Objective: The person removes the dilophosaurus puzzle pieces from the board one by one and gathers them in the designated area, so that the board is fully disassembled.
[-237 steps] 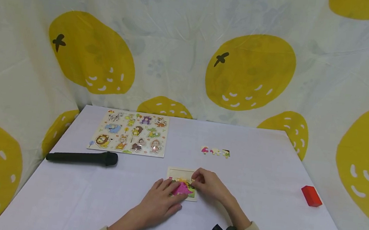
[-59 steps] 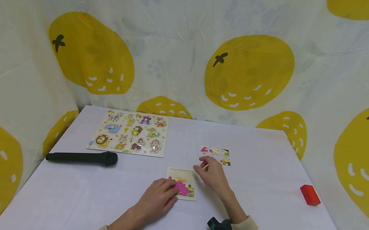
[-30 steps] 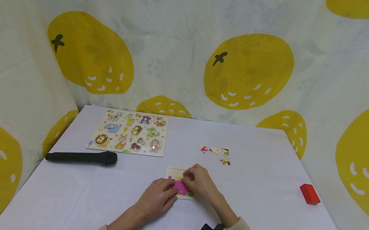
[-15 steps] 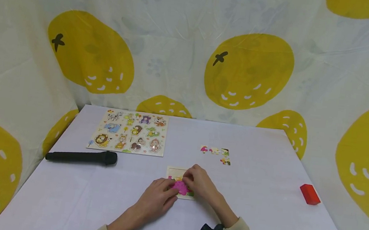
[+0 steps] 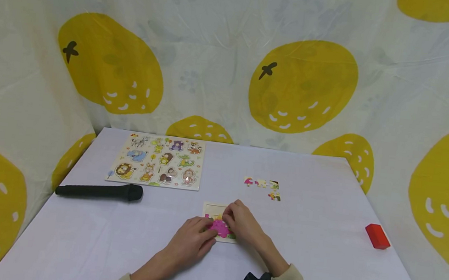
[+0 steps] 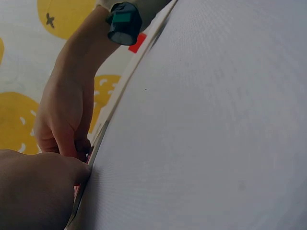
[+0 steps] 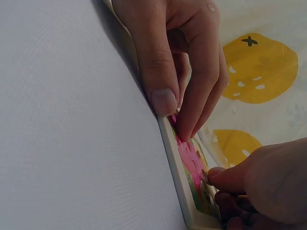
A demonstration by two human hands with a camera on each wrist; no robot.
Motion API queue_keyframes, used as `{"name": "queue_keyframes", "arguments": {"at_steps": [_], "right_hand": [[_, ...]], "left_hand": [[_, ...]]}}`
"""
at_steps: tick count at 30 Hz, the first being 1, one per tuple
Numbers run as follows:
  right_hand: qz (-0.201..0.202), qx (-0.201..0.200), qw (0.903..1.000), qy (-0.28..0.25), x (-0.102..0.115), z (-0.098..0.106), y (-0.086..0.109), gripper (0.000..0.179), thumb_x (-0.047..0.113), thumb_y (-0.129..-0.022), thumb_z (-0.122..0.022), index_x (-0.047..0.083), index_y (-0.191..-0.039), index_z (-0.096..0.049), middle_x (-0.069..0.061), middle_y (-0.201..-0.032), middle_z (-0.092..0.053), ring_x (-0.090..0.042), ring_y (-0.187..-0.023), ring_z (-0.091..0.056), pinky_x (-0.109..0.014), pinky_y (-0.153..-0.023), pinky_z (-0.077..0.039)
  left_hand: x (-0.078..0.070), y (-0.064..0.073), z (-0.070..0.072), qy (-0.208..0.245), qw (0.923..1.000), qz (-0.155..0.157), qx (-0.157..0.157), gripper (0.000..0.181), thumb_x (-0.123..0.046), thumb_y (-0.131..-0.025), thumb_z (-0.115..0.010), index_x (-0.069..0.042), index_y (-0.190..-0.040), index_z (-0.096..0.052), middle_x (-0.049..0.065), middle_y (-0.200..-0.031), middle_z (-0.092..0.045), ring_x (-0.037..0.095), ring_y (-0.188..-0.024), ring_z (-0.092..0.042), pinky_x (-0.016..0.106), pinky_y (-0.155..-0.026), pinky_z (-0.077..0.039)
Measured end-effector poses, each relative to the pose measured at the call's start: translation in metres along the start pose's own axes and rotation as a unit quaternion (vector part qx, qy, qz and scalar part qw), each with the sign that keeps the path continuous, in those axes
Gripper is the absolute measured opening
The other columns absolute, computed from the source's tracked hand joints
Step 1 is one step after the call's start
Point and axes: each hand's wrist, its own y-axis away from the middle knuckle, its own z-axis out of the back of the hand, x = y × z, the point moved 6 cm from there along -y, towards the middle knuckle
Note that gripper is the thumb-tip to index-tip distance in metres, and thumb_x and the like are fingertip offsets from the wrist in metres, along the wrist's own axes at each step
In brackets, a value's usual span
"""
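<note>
A small jigsaw puzzle board (image 5: 219,237) with a light wooden rim and a pink dinosaur picture (image 5: 220,228) lies on the table in front of me. Its upper part shows bare backing. My left hand (image 5: 192,239) rests on its left side; in the right wrist view the thumb touches the near edge and the fingertips lie on the picture. My right hand (image 5: 245,223) pinches a puzzle piece (image 7: 205,176) at the picture's upper right, the piece mostly hidden by the fingers. Beyond it, several loose puzzle pieces (image 5: 261,184) lie on the table, one of them nearer than the row.
An animal puzzle board (image 5: 160,160) lies at the back left. A black microphone (image 5: 100,190) is in front of it. Far right sits a red block (image 5: 377,236). A patterned curtain (image 5: 216,65) encloses the white table (image 5: 316,206) at the back and sides.
Compared with the oldest frame, one more loose piece lies beside the row. My right hand was there two seconds ago, then returned to the board. The left hand has barely moved.
</note>
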Motion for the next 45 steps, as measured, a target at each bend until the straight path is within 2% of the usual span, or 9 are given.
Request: {"name": "queue_keyframes", "arguments": {"at_steps": [6,12,20,29,38,45], "right_hand": [[0.002,0.002,1.0000,-0.003,0.0014,0.0004,0.0007,0.006,0.013,-0.095,-0.068,0.008,-0.094,-0.065,-0.001,-0.089,-0.055,-0.011,-0.078,-0.049,-0.020,-0.066,-0.046],[-0.001,0.012,0.9991,-0.040,0.0008,0.0010,0.0016,0.008,0.017,-0.096,-0.068,0.010,-0.099,-0.065,0.001,-0.083,-0.056,-0.010,-0.071,-0.052,-0.017,-0.060,-0.047],[0.005,0.030,0.9975,-0.064,-0.0016,0.0028,0.0000,0.024,0.020,-0.093,-0.072,0.010,-0.114,-0.066,0.004,-0.088,-0.060,-0.011,-0.077,-0.054,-0.016,-0.065,-0.049],[0.019,0.072,0.9946,-0.072,-0.0011,0.0048,0.0005,0.036,0.024,-0.087,-0.079,0.010,-0.118,-0.065,0.001,-0.094,-0.061,-0.012,-0.080,-0.053,-0.019,-0.066,-0.047],[0.030,0.093,0.9918,-0.083,0.0007,0.0047,0.0018,0.037,0.014,-0.089,-0.075,0.010,-0.124,-0.065,0.003,-0.093,-0.064,-0.013,-0.080,-0.054,-0.019,-0.066,-0.047],[0.026,0.086,0.9918,-0.091,-0.0010,0.0036,0.0007,0.031,0.013,-0.090,-0.074,0.008,-0.119,-0.066,0.004,-0.089,-0.065,-0.011,-0.078,-0.056,-0.017,-0.066,-0.048]], "left_hand": [[0.0003,0.0000,-0.0004,0.005,0.9999,0.006,0.013,0.024,-0.032,-0.094,-0.069,-0.022,-0.113,-0.076,0.002,-0.122,-0.067,0.019,-0.117,-0.060,0.041,-0.104,-0.050],[0.0003,0.0000,-0.0004,0.004,0.9998,0.008,0.020,0.024,-0.033,-0.094,-0.068,-0.022,-0.114,-0.075,0.002,-0.123,-0.067,0.020,-0.118,-0.059,0.042,-0.105,-0.049],[0.0001,0.0002,-0.0007,0.000,0.9997,0.006,0.023,0.024,-0.033,-0.094,-0.068,-0.022,-0.114,-0.075,0.002,-0.124,-0.066,0.019,-0.118,-0.059,0.042,-0.105,-0.049],[0.0003,0.0001,-0.0008,0.003,0.9997,0.007,0.022,0.025,-0.033,-0.095,-0.067,-0.022,-0.116,-0.075,0.002,-0.124,-0.066,0.020,-0.119,-0.059,0.042,-0.106,-0.049],[0.0002,0.0000,-0.0011,-0.003,0.9998,0.007,0.021,0.025,-0.033,-0.095,-0.067,-0.022,-0.116,-0.075,0.002,-0.125,-0.066,0.020,-0.119,-0.059,0.042,-0.104,-0.050],[0.0001,0.0002,0.0000,-0.002,0.9999,0.004,0.015,0.024,-0.033,-0.094,-0.068,-0.022,-0.115,-0.075,0.001,-0.122,-0.066,0.020,-0.118,-0.059,0.042,-0.104,-0.050]]}}
